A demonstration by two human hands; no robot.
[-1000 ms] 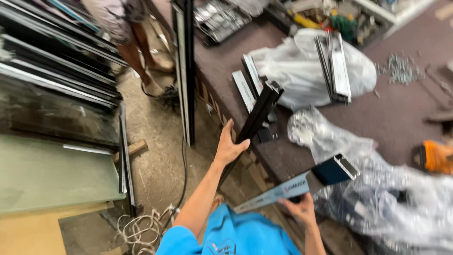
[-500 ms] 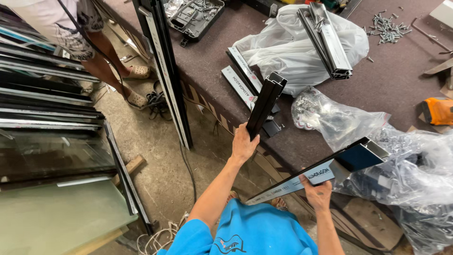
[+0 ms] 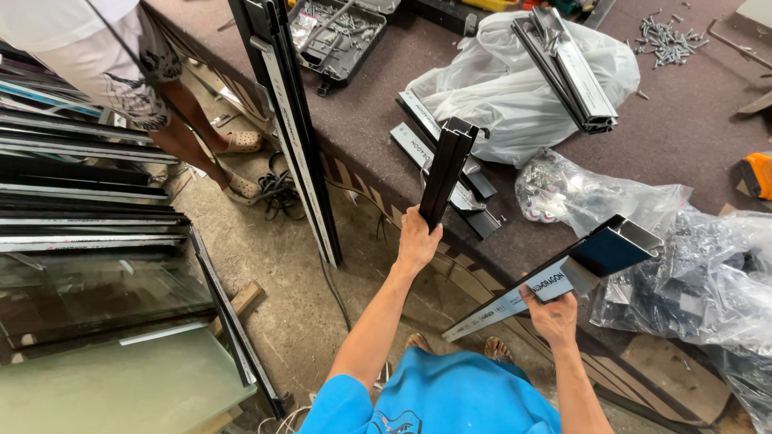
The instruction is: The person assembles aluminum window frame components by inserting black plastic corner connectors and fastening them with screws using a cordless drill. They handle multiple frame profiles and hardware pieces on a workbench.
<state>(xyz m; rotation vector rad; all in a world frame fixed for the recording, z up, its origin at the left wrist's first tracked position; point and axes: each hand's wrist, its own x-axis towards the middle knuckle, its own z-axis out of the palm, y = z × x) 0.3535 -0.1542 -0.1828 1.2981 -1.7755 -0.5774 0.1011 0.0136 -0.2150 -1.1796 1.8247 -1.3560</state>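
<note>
Left hand (image 3: 418, 241) clamped on lower end of black channel profile (image 3: 447, 170), held upright over table edge (image 3: 378, 189). Right hand (image 3: 553, 315) grips blue-filmed profile (image 3: 555, 277), tilted, open end toward clear plastic bags (image 3: 691, 265). Hands apart; bare floor (image 3: 281, 265) below, betw. table & stacked glass panes (image 3: 88, 281).

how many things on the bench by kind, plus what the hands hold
Profiles held: 2, a dark one in the left hand, a blue-ended one in the right hand
Loose profiles on the bench: 3
Profile bundle: 1
Plastic bags: 3
Parts tray: 1
Screw pile: 1
Total: 11
</note>
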